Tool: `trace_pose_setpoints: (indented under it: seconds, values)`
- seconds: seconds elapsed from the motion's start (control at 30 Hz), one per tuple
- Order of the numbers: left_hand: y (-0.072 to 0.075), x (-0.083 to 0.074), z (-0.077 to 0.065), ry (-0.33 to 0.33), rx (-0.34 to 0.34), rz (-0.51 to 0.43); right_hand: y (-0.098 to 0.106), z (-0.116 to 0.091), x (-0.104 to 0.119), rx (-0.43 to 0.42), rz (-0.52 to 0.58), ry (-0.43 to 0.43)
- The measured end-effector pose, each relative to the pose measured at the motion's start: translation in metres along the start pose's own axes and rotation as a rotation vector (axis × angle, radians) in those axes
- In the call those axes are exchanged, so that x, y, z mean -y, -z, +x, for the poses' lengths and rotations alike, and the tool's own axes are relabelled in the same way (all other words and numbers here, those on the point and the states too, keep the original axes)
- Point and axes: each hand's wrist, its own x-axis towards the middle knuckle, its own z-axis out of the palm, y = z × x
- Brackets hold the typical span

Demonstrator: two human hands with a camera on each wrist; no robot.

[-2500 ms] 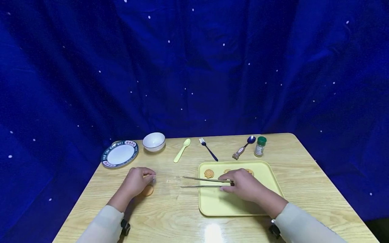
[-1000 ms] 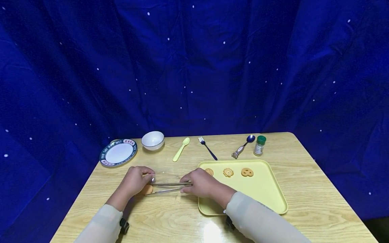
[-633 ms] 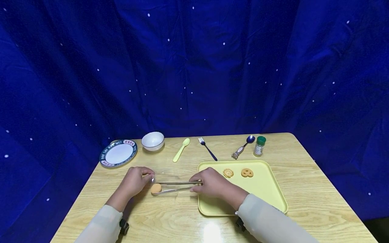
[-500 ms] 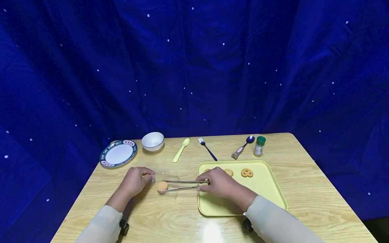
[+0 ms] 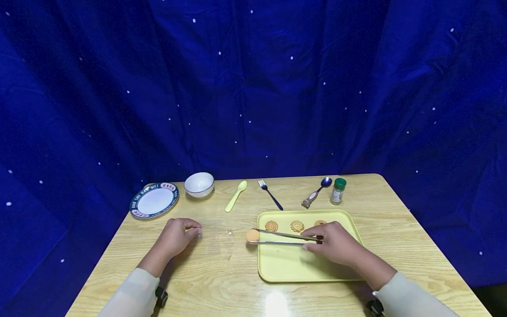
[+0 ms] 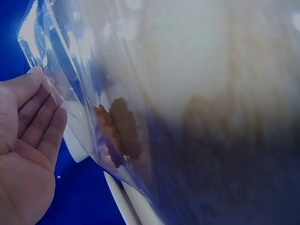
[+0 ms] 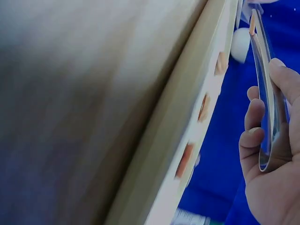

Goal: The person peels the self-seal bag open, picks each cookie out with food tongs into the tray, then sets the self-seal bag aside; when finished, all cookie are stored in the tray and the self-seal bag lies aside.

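**A:** Two hands busy on our table right now. Our right hand (image 5: 334,241) is clamped round the metal tongs (image 5: 285,237), and the tongs are pinching a plain round cookie (image 5: 252,235) at their tips. It hangs right at the left rim of the yellow tray (image 5: 313,268), over the edge more or less.

**B:** Yep, and our left hand (image 5: 176,237) sits well apart from it, fingers pinching the mouth of the clear plastic bag (image 5: 222,240) that lies flat on the wood. From the left wrist view we see the film (image 6: 70,93) caught against the fingertips, and a cookie-coloured blur shows through it — can't tell if that one's inside the bag or behind it.

**A:** So which step do we call this? We'd say carrying — cookie's gripped, off the table, not set down anywhere.

**B:** Agreed. Three cookies are on the tray at its far edge — the swirl cookie (image 5: 271,226), the flower cookie (image 5: 297,226) and a third one (image 5: 320,223) half hidden behind our knuckles.

**A:** Next move, as we judge it, calls for steady squeeze on the tongs so the cookie doesn't slip or crack, then lowering it flat before easing the tips apart.

**B:** And keeping clear of the swirl one, it's just beside.
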Motion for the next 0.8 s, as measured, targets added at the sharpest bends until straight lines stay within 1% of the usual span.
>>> trace_pose_setpoints:
  seconds: [0.07,0.17,0.37,0.63,0.8]
  values:
    - [0.0,0.0,0.0,-0.002,-0.001,0.002,0.006,-0.011,-0.007,-0.004,0.004,-0.032]
    - [0.0,0.0,0.0,-0.003,-0.002,0.002,0.012,-0.025,-0.015,-0.002,0.025,-0.058]
    - [0.0,0.0,0.001,-0.008,-0.001,-0.001,0.019,-0.046,-0.026,0.003,0.051,-0.08]
    - [0.001,0.003,-0.001,0.007,0.002,-0.002,0.019,-0.057,-0.026,0.016,0.075,-0.091]
    - [0.001,0.004,-0.001,-0.005,0.002,-0.001,0.018,-0.059,-0.025,0.027,0.11,-0.1]
